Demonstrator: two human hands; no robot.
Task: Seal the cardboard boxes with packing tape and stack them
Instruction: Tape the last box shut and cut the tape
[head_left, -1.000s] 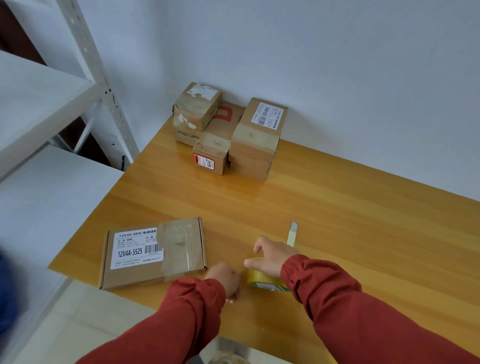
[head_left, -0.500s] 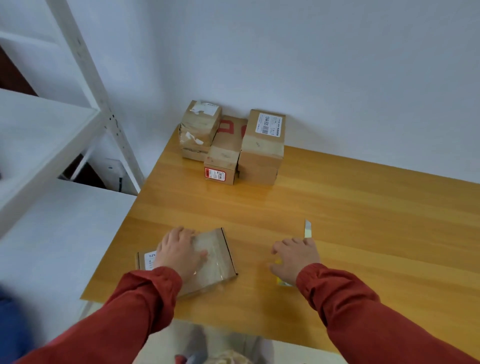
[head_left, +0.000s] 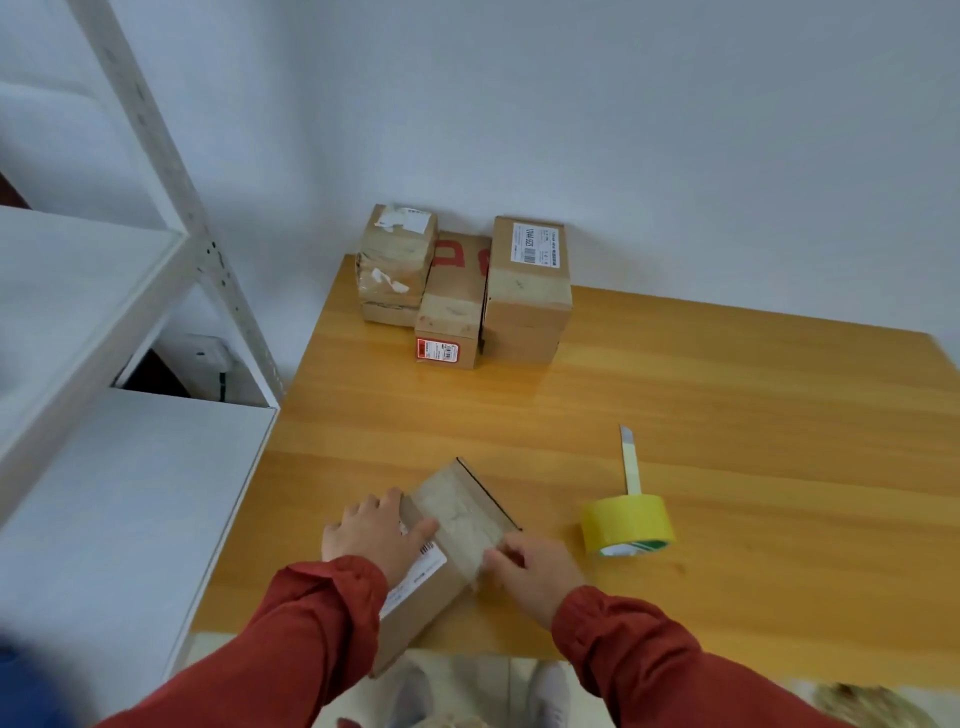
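Right hand (head_left: 540, 574) off tape roll (head_left: 626, 522), now at flat box (head_left: 457, 506) edge, grasp unclear; left hand (head_left: 371, 535) presses flat, fingers straight. Likely light, stiff: hold long edges.

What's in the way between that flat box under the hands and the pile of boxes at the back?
Nothing visible. Only bare table lies between the flat box and the stacked boxes at the back corner. The yellow tape roll, with its loose strip, sits off to the right, clear of that path.
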